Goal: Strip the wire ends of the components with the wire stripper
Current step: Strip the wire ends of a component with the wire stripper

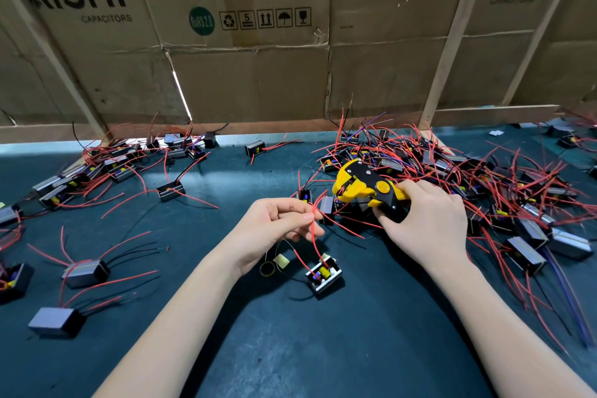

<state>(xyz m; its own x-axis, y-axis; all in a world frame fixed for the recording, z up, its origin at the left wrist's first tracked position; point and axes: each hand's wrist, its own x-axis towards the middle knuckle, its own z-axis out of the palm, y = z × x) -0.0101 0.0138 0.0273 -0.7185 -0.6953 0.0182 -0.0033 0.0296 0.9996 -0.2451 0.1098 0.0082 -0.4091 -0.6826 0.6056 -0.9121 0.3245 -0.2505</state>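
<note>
Two hands work with wires on the dark tabletop (290, 349).
The left hand (274, 229) pinches a red wire (314, 229) of the small component (324, 275) lying just under it near the middle. The right hand (423, 220) grips the yellow wire stripper (365, 187) beside the big pile (468, 178) toward the far right edge.

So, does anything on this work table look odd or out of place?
Mostly the usual clutter of components. One oddity: a small yellowish ring and a pale square scrap lie loose on the green mat, beside the component being worked on.
</note>
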